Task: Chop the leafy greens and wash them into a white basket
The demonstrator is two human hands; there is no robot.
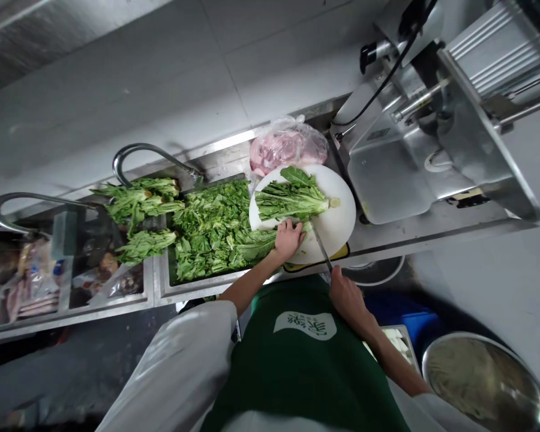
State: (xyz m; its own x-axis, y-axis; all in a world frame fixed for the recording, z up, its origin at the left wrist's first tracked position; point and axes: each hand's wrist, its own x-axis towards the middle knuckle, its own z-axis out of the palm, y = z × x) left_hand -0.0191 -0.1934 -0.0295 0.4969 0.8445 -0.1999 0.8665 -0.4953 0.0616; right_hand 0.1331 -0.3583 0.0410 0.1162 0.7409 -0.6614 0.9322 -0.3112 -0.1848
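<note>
My left hand (289, 239) presses down on a bunch of leafy greens (260, 245) at the near side of a round white cutting board (342, 223), fingers curled over it. In my right hand (345, 295) is the handle of a knife (320, 243). Its blade reaches over the board, just right of my left fingers, at the end of the greens. Behind my left hand, a second leafy head (292, 198) lies across the board with its pale stem end to the right.
Cut greens (211, 231) fill the sink left of the board. More leafy heads (146, 204) rest on the divider beside curved faucets (139, 146). Bagged raw meat (288, 147) sits behind the board. A metal slicing machine (468, 132) stands at right; a large metal bowl (481, 381) is below.
</note>
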